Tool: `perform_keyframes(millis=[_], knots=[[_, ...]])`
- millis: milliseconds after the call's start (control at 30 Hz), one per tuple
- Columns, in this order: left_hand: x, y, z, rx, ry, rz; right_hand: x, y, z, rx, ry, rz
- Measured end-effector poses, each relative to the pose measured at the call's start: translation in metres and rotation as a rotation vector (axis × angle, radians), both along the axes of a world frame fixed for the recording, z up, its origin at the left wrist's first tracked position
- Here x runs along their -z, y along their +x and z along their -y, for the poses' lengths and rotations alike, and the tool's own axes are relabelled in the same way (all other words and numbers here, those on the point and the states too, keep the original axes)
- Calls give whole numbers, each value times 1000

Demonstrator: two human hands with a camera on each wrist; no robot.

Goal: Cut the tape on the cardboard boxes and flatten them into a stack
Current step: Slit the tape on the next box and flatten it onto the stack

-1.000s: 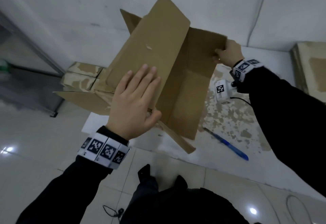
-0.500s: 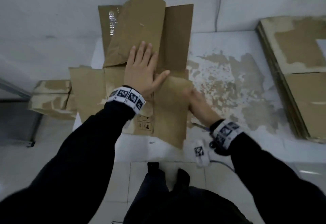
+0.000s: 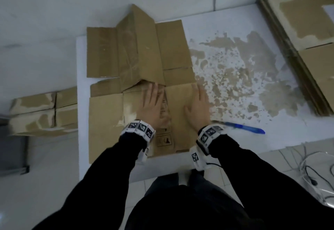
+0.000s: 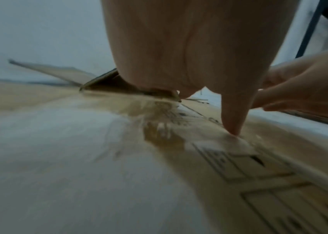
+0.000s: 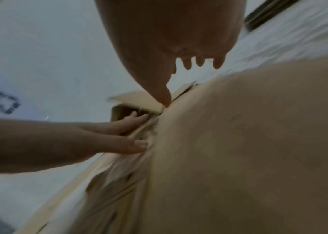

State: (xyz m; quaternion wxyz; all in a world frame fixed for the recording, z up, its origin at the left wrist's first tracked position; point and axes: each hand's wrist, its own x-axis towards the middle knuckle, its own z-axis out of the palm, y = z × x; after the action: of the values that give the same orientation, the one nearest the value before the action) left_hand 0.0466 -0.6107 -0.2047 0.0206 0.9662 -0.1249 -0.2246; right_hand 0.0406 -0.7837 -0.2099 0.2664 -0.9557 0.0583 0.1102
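While pressing the cardboard box (image 3: 137,63) flat on the worktop (image 3: 235,103), left hand (image 3: 153,105) and right hand (image 3: 197,107) are spreading straight fingers (image 3: 200,92), holding nothing.

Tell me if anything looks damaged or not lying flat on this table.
Yes. One far panel of the flattened cardboard box is still tented up in a ridge rather than flat. The white table has big patches where its coating is peeled to brown. A blue pen-like tool lies loose beside the right hand.

The flattened cardboard box (image 3: 141,77) carried printed handling pictograms (image 3: 164,140), possibly with text; no wording was legible. The wristbands (image 3: 140,127) bore square coded markers.
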Motion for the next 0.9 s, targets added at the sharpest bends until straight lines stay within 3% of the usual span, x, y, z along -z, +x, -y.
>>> perform_keyframes(millis=[100, 167, 267, 433, 533, 633, 767, 900], knots=[[15, -18, -29, -121, -142, -158, 5, -14, -49, -385, -79, -67], [21, -24, -63, -207, -159, -168, 16, -19, -62, -479, -92, -145], [21, -38, -124, -368, -166, -139, 25, -19, -36, -321, -130, -147], [5, -54, -151, -361, -90, -85, 14, -13, -14, -150, -101, -80], [-22, -22, -119, -390, -86, 168, -5, 20, -38, -69, -97, -40], [-31, 36, -89, -293, -232, 252, -13, 75, -76, -176, -102, -11], [-6, 126, -84, -293, -148, 104, 1, 142, -115, -328, -170, -68], [33, 139, -95, -281, -93, 54, 25, 159, -119, -452, -215, -122]])
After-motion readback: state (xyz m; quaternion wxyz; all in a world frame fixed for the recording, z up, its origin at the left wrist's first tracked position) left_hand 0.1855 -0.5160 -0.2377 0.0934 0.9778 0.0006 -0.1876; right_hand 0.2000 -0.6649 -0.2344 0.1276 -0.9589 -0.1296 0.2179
